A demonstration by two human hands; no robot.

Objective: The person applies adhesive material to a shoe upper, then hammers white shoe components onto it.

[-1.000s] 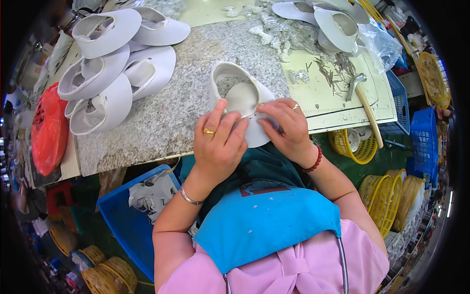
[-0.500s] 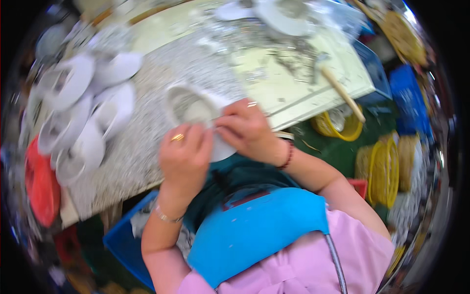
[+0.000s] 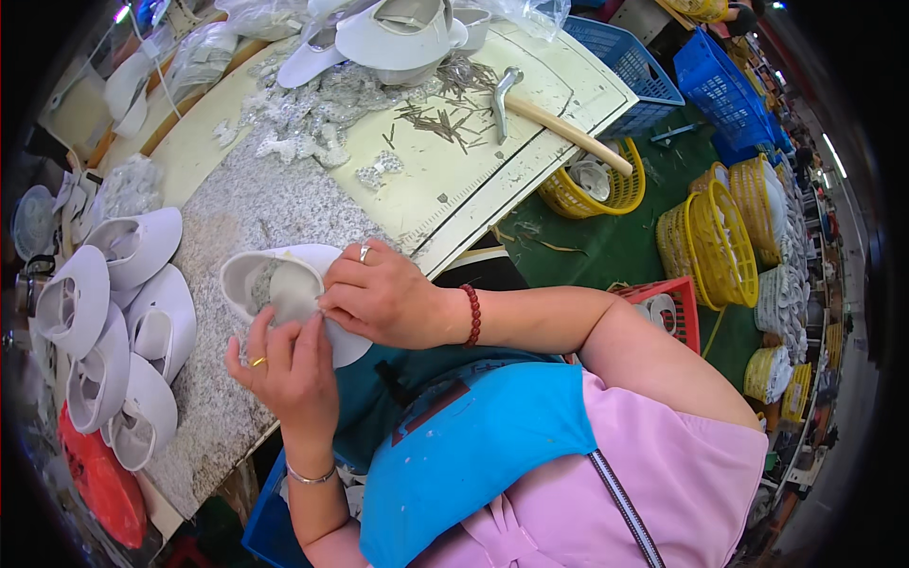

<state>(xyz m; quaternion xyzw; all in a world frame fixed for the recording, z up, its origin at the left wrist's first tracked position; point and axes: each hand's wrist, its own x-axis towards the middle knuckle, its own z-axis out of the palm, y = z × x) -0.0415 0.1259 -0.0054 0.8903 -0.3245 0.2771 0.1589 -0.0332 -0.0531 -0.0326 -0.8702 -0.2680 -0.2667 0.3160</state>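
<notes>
Since a second ago, our view is swinging to the right, so the slab (image 3: 275, 201), the upper (image 3: 295, 286) and both hands are showing further left and lower. The white upper is lying on the slab by its near edge, its opening facing up. Our right hand (image 3: 383, 295) is curling in, thumb and fingertips pinching the upper's edge. Our left hand (image 3: 287, 364) is resting half-bent fingers on the near rim; its thumb is hidden, so we cannot tell whether it is gripping. More white uppers (image 3: 76, 303) are sitting in a pile to our left, above a red bag (image 3: 104, 478). Beyond our right hand, a hammer (image 3: 568, 134) is lying across the pale board (image 3: 454, 186), beside dark slivers (image 3: 445, 123).
</notes>
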